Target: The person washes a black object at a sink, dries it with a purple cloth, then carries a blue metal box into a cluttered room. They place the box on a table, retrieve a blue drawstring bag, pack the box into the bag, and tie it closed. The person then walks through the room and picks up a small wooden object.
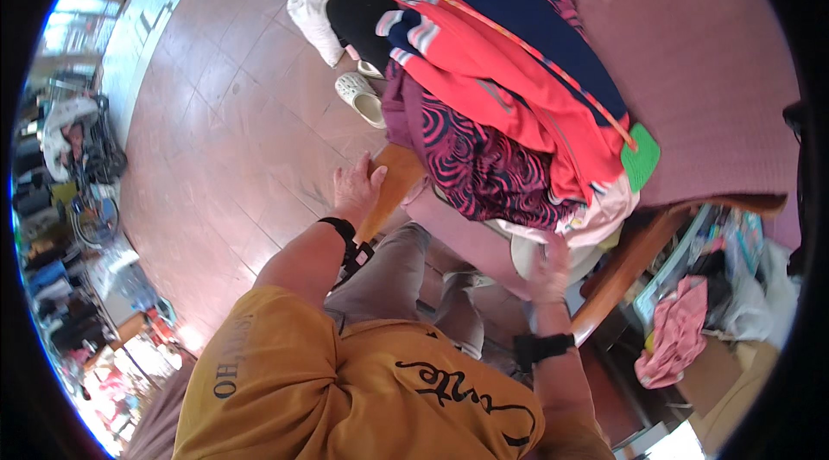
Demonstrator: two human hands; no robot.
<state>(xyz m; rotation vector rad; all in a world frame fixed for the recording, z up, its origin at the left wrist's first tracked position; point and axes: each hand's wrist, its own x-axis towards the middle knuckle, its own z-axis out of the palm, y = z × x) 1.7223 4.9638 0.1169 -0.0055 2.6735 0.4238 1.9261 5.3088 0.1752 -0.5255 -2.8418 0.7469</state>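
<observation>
My left hand (360,185) rests with fingers apart at the wooden armrest (396,170) of a seat. Blurred, my right hand (550,272) is near the lower edge of a clothes pile, beside a pale rounded thing (523,256); whether it grips anything cannot be told. The pile holds a coral-red garment with striped cuffs (492,78), a dark blue garment (518,13), a swirl-patterned purple garment (479,155) and pale pink cloth (602,217). A fly swatter with a green head (641,157) lies across the top.
A pink-covered seat (699,71) extends to the right. Another wooden armrest (625,272) stands near my right hand. Cream clogs (360,99), a white bag (317,3) and a black cushion-like thing (369,6) are beyond the pile. Pink cloth (677,330) and plastic bags lie at the right.
</observation>
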